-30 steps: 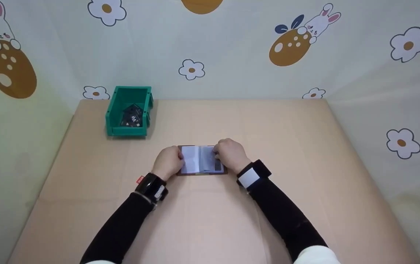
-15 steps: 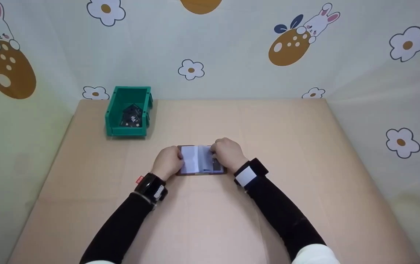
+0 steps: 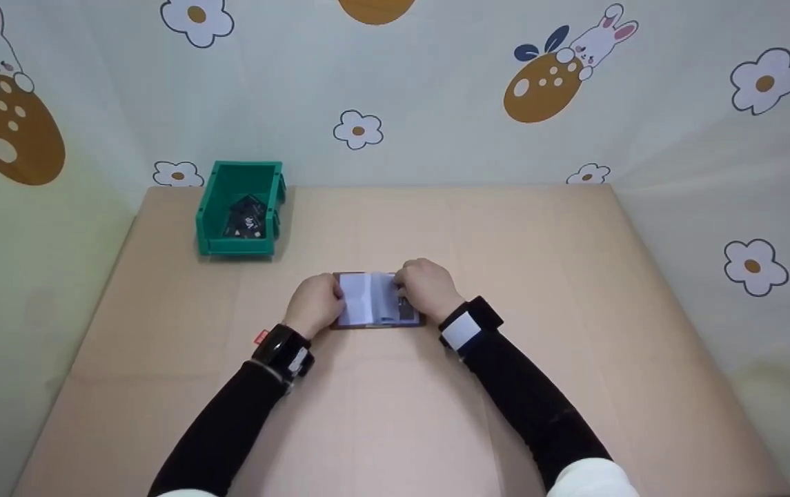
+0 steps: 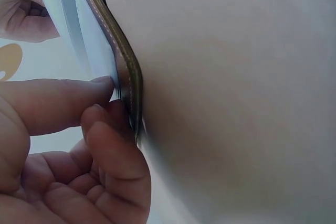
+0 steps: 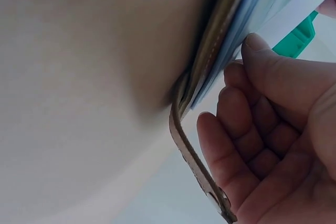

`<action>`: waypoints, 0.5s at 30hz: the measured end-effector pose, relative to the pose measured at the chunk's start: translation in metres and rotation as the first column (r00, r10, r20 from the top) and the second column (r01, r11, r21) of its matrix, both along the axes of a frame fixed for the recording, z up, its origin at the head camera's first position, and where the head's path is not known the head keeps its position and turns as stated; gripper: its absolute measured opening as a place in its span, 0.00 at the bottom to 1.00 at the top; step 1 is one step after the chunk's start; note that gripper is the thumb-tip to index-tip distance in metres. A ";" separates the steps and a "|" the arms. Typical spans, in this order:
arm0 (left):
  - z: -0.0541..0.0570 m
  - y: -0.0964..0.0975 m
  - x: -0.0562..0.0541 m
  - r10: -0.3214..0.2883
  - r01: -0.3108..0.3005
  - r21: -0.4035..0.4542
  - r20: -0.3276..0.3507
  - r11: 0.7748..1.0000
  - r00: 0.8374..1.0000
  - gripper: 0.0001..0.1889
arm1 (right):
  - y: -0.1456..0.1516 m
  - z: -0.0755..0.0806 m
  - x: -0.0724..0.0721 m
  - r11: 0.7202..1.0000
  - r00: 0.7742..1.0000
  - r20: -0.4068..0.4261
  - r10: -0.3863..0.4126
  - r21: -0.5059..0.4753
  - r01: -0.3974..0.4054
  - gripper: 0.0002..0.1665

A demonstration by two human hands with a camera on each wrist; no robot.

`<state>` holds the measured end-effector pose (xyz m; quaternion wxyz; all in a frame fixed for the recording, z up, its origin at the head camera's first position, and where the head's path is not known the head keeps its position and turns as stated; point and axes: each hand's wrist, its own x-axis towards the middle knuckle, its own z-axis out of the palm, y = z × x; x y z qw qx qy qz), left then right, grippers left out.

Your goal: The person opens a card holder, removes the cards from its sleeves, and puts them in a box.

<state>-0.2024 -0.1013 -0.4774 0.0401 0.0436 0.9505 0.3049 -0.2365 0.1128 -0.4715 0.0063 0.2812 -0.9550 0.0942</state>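
Observation:
An opened card holder (image 3: 354,301) with clear sleeves and a brown stitched cover lies mid-table in the head view. My left hand (image 3: 313,305) grips its left edge; in the left wrist view, the thumb (image 4: 63,100) presses the sleeves against the brown cover (image 4: 134,85). On the other side, my right hand (image 3: 429,286) pinches a clear sleeve page (image 5: 296,11) between thumb and forefinger, its other fingers curled. That page stands partly raised. A dark card (image 3: 407,309) shows at the holder's right, partly covered by the right hand. A brown strap (image 5: 189,150) sticks out beside the right fingers.
A green bin (image 3: 239,207) stands at the back left of the table, with several dark cards (image 3: 248,217) in it. Patterned cloth walls (image 3: 436,90) border the table (image 3: 505,235) at the back and sides.
My right hand has shifted slightly left, drawing the sleeve page up and toward the holder's middle fold. My left hand keeps its grip on the left edge.

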 end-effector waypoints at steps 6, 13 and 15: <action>0.012 0.010 0.001 -0.033 0.032 -0.015 -0.041 0.999 0.999 0.04 | -0.001 0.001 0.000 1.000 1.000 0.004 -0.007 0.000 0.007 0.06; 0.027 0.041 0.010 -0.192 0.184 -0.066 -0.133 0.981 0.972 0.04 | -0.001 0.001 0.000 1.000 1.000 -0.004 -0.010 0.004 0.010 0.05; 0.028 0.049 0.015 -0.256 0.242 -0.100 -0.166 0.965 0.952 0.04 | -0.001 0.000 0.000 1.000 1.000 -0.006 -0.008 0.001 0.008 0.04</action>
